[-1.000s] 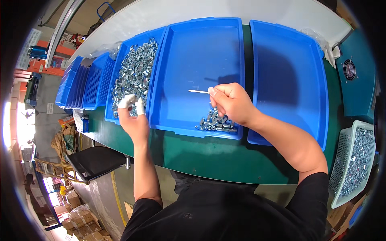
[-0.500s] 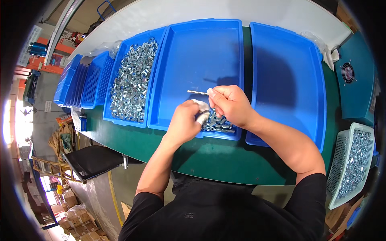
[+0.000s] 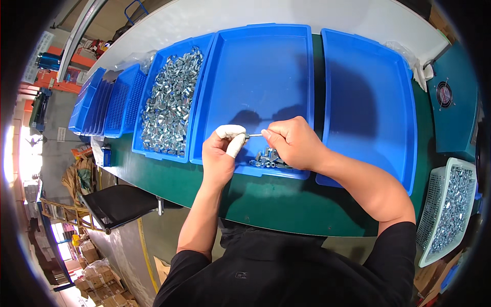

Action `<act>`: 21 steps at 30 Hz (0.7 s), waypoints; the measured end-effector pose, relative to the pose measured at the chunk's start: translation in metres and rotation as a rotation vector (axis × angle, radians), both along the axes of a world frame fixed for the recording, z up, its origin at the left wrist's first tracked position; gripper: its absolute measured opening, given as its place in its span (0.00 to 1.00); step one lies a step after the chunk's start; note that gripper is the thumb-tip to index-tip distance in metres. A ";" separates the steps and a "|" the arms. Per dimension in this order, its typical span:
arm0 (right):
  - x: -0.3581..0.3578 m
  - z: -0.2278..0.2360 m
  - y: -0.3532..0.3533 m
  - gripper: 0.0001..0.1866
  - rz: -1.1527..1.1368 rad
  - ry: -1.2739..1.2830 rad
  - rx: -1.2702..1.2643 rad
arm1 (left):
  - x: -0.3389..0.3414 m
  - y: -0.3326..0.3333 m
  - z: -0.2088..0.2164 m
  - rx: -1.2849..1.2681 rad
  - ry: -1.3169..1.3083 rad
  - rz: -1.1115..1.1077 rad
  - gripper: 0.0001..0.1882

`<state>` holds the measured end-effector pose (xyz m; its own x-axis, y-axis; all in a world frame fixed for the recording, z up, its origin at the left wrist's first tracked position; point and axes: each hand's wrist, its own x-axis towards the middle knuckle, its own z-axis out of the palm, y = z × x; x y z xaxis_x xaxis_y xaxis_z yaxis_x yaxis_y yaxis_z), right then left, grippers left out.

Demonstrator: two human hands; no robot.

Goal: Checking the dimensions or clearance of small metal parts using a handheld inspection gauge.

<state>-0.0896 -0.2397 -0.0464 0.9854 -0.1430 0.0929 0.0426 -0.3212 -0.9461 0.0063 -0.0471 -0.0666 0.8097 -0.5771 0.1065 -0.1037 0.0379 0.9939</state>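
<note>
Above the middle blue tray (image 3: 255, 61), my left hand (image 3: 219, 152) pinches a small silvery coupling nut (image 3: 246, 137) between thumb and forefinger, both in white finger covers. My right hand (image 3: 296, 143) grips a thin metal rod (image 3: 257, 135) pointing left. The rod's tip meets the nut; whether it sits inside the hole I cannot tell. Below the hands, several loose nuts (image 3: 267, 158) lie in the tray's near right corner, partly hidden by my right hand.
A blue tray heaped with nuts (image 3: 171, 102) stands left, beside stacked blue baskets (image 3: 120, 102). Another blue tray (image 3: 388, 102) lies right. Beyond it are a green machine with a fan (image 3: 452, 97) and a pale basket of metal parts (image 3: 434, 210). A black chair (image 3: 120, 204) stands lower left.
My left hand has moved left from the loose nuts and now shows a nut in its fingertips. The rod in my right hand, apart before, now meets that nut.
</note>
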 end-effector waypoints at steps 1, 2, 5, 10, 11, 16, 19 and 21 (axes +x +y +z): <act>-0.001 -0.001 0.000 0.19 -0.001 -0.058 -0.079 | -0.002 -0.001 0.001 0.000 0.001 0.001 0.08; -0.002 -0.002 0.002 0.19 0.001 -0.059 -0.077 | -0.003 -0.001 0.005 0.030 0.062 -0.069 0.07; -0.003 -0.007 0.003 0.19 0.003 -0.213 -0.261 | -0.006 -0.005 0.004 0.037 0.119 -0.144 0.07; -0.001 0.012 -0.001 0.20 0.141 0.235 0.240 | -0.007 -0.002 -0.003 -0.155 -0.104 -0.244 0.08; -0.001 0.012 -0.002 0.20 0.142 0.234 0.239 | -0.009 -0.002 -0.002 -0.155 -0.105 -0.243 0.08; -0.001 0.006 -0.002 0.20 0.122 0.243 0.276 | -0.014 -0.004 0.004 -0.014 -0.184 -0.104 0.10; -0.003 0.002 0.001 0.20 0.063 0.083 0.184 | -0.004 0.005 0.008 0.047 -0.227 -0.050 0.04; -0.002 0.007 -0.004 0.21 0.021 0.068 0.235 | 0.015 0.022 0.013 0.131 -0.205 0.164 0.03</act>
